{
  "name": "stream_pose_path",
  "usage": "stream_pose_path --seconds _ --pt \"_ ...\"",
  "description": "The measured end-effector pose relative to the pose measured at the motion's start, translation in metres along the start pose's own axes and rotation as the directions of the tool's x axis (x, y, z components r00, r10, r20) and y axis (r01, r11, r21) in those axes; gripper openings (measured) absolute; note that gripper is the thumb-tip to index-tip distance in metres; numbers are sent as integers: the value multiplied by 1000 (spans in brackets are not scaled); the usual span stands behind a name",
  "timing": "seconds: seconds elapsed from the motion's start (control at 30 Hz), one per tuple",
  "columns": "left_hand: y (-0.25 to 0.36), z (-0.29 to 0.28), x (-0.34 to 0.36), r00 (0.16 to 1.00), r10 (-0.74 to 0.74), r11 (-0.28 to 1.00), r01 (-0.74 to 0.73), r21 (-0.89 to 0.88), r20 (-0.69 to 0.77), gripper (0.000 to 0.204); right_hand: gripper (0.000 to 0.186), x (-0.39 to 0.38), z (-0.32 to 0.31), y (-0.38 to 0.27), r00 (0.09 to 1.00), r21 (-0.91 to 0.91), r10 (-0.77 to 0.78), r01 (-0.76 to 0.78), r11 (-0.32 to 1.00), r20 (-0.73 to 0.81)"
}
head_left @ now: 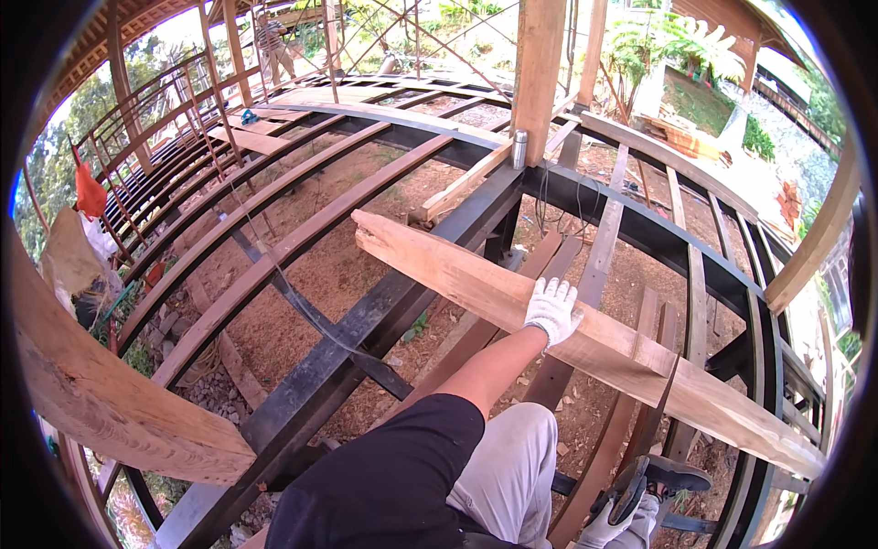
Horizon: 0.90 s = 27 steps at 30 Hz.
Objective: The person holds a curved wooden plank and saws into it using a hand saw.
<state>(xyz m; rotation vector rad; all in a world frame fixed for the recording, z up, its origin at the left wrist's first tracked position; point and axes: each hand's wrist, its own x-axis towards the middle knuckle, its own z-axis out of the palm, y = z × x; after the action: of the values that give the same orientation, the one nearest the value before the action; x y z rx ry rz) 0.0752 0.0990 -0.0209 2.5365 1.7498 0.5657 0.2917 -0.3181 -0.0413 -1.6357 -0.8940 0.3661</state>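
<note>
Plainly, look down on a wide frame of dark beams (302,393), spread beneath and around a long pale timber plank (439,265); see through its gaps brown earth (265,329), scattered with chips below the plank; find rows of wooden joists (366,190) to the left of the plank and more beyond it; meet a thick timber (119,384) well to the left of the plank, with a cut end turned towards it; see an upright post (538,73) beyond the plank's middle; find the plank itself slanting from upper left to lower right, crossing over the heaviest dark beam near its left end; wear a black sleeve (393,467) and pale trousers (512,457) on the near side of the plank; notice another person (276,46) far beyond the plank, to the left, partly hidden by thin poles; see a dark shoe (677,474) just below the plank's right half; have the left hand (553,309), in a white knitted glove, laid palm down on the middle of the plank, with fingers extended and nearly side by side, pinching nothing; make out a narrow dark strip (651,421) against the plank's right half; notice a white patch, perhaps the gloved right hand (604,531), below the plank near the shoe, but cannot tell its grip; spot a metal flask (519,149) beyond the plank, standing beside the post.
</note>
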Motion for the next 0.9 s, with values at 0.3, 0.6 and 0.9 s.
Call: stream_pose_path --seconds 0.3,0.6,0.9 --pt "0 1 1 1000 6 1000 -6 -17 1 68 75 6 -9 50 990 -22 -138 139 990 18" --pt "-1 4 1 1000 7 1000 -7 -5 -18 68 73 3 -6 41 994 4 -107 107 994 5" --pt "-5 5 0 1000 -9 1000 9 -4 -5 68 67 5 -8 57 992 -25 -129 129 991 -9"
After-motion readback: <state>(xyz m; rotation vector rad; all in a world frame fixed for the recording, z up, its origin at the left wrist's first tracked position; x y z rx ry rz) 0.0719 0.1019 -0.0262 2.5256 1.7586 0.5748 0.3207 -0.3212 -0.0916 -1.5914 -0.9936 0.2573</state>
